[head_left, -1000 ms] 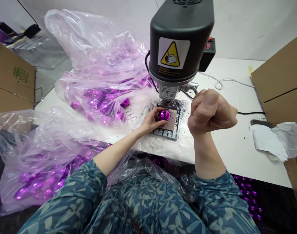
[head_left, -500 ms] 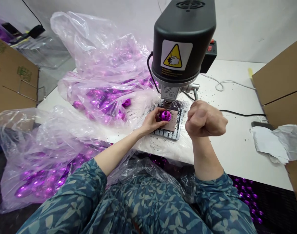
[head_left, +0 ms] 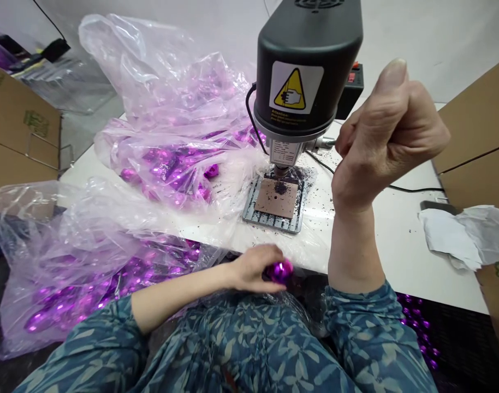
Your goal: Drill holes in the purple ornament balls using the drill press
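Observation:
In front of me stands a small black drill press (head_left: pixel 309 71). My right hand (head_left: pixel 386 131) is closed in a fist around its feed lever, raised to the right of the machine; most of the lever is hidden by the fingers. Over the table's front edge, close to my body, my left hand (head_left: pixel 260 267) has its thumb and fingers around a shiny purple ball (head_left: pixel 279 271). That hand is slightly blurred. A brown board (head_left: pixel 268 204) with a small hole and dark shavings lies on the press's metal base (head_left: pixel 249 210), under the chuck.
Clear plastic bags (head_left: pixel 167 164) of purple pieces cover the table's left side, and another bag (head_left: pixel 69 289) hangs at front left. Cardboard boxes (head_left: pixel 476 120) stand at the right. White paper (head_left: pixel 450 240) and a black cable (head_left: pixel 417 189) lie nearby. More purple balls (head_left: pixel 419 327) sit below the table.
My left hand has brought the purple ball from the board toward my body, past the table edge. My right hand has risen with the lever. The board now shows bare, with shavings on it.

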`<state>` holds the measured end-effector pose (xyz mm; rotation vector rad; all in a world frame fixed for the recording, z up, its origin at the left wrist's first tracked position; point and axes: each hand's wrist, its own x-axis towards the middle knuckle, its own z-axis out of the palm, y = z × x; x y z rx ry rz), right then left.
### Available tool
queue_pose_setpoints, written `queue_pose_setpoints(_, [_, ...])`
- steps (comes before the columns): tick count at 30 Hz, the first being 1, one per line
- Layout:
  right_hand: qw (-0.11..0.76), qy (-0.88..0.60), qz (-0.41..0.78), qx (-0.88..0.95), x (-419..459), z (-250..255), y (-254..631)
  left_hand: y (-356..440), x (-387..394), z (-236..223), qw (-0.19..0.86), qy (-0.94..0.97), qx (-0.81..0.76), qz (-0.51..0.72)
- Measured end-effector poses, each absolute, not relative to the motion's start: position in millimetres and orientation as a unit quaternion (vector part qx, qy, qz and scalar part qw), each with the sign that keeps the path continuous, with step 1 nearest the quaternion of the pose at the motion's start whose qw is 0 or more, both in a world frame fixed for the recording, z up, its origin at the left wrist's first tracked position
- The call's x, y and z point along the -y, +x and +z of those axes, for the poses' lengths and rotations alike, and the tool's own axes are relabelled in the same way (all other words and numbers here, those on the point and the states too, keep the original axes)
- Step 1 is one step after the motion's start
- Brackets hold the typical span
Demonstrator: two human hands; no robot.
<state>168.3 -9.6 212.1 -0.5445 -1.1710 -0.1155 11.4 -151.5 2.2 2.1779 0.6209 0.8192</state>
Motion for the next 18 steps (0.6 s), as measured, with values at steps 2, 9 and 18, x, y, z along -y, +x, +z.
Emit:
queue_pose_setpoints(2, [0.817,-0.222,-0.048,0.531,10.1,213.1,165.7,10.6,174.4,-13.3,0.333,0.902,-0.193,0.196])
queue_pose_setpoints(9, [0.815,-0.228,-0.017,0.533,11.9,211.4,169.7,13.4,193.3,-51.4,0.286,0.865,-0.411,-0.023])
queue_pose_setpoints(18, [0.825,-0.211,0.012,0.525,11.5,206.5,171.0,-41.8,78.4,42.2,0.276,0.773,-0.512,0.252])
